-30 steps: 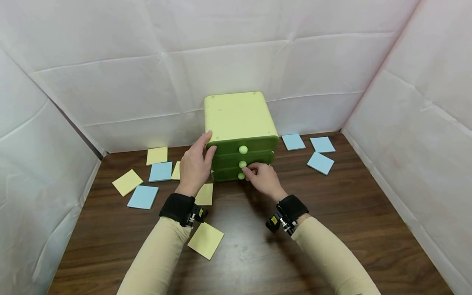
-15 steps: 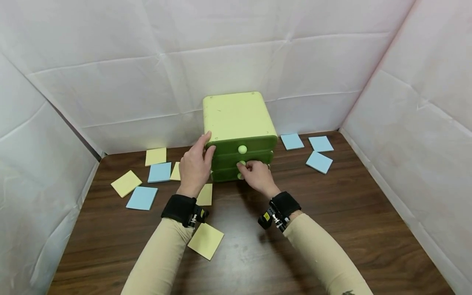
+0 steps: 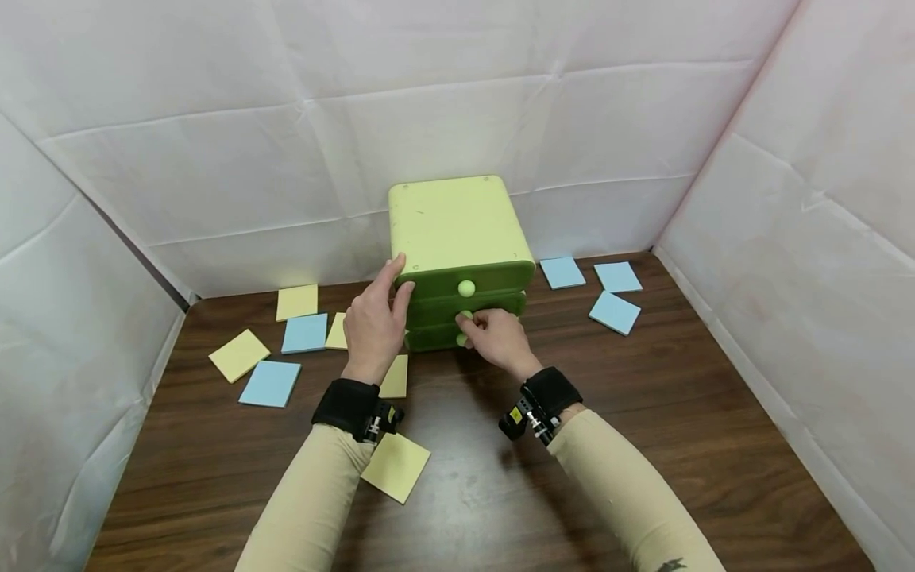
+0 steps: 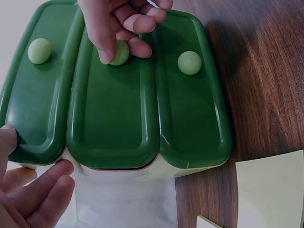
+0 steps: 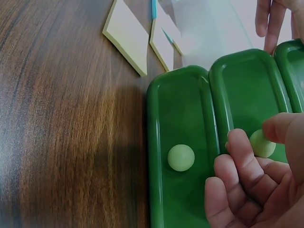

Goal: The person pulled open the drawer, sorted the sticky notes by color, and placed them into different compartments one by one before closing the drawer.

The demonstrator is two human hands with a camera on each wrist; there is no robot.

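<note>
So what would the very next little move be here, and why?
Probably a gentle pull toward the person: the right hand already pinches the middle drawer's knob, and all three drawers look closed. The left hand rests against the left side of the drawer unit, which should keep it from sliding on the table.

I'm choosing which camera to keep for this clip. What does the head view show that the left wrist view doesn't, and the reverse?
Only the head view shows the drawer unit's pale top, the blue sticky notes at the right, and both sleeves.

Only the left wrist view shows, close up, the right hand's fingers pinching the middle knob, and the three drawer fronts side by side.

Both show the left hand resting on the unit's corner, the right hand at the middle drawer, and the wooden table.
</note>
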